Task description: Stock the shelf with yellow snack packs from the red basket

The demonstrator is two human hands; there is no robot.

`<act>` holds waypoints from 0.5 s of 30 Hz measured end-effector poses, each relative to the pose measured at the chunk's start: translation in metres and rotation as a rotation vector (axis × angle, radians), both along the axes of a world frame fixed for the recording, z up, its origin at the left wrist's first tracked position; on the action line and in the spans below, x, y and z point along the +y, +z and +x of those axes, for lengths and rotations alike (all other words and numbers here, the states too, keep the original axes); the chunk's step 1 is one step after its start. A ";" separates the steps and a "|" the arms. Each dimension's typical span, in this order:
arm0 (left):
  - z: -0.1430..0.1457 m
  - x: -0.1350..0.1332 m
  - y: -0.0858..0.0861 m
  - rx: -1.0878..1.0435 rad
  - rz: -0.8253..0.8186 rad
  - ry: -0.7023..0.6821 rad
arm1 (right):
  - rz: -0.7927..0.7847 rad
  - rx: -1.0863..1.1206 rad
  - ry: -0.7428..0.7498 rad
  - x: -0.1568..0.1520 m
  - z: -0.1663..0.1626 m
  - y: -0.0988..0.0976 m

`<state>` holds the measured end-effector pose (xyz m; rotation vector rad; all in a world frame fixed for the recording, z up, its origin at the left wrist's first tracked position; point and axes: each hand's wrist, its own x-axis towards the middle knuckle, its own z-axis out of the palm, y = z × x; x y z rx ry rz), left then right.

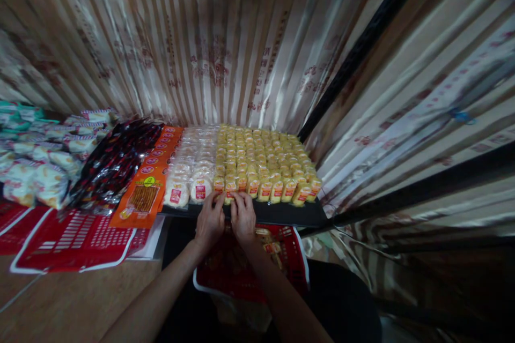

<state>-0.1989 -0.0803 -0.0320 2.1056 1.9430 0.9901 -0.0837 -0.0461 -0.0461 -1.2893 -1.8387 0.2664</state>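
Observation:
My left hand (210,221) and my right hand (243,217) are side by side at the shelf's front edge. Their fingers are bent and closed at a small yellow snack packet (229,191) in the front row, partly hidden by the fingertips. Around it stand tight rows of matching yellow packets (265,158) with orange-red labels. Just left of these are rows of white round packets (201,188) with red labels, in clear wrap. Below my forearms sits a red basket (300,257) with a white handle, holding more wrapped packets (273,246).
Left along the black shelf (289,214) are an orange snack bag (140,193), dark shiny packets (112,166) and pale packets (52,182). Another red basket (76,241) stands below. Striped curtains (217,37) hang behind, and a black post (354,59) rises at right.

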 end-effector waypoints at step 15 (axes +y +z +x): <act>-0.002 -0.001 -0.009 0.041 0.062 0.005 | -0.042 0.022 0.041 -0.002 0.000 0.002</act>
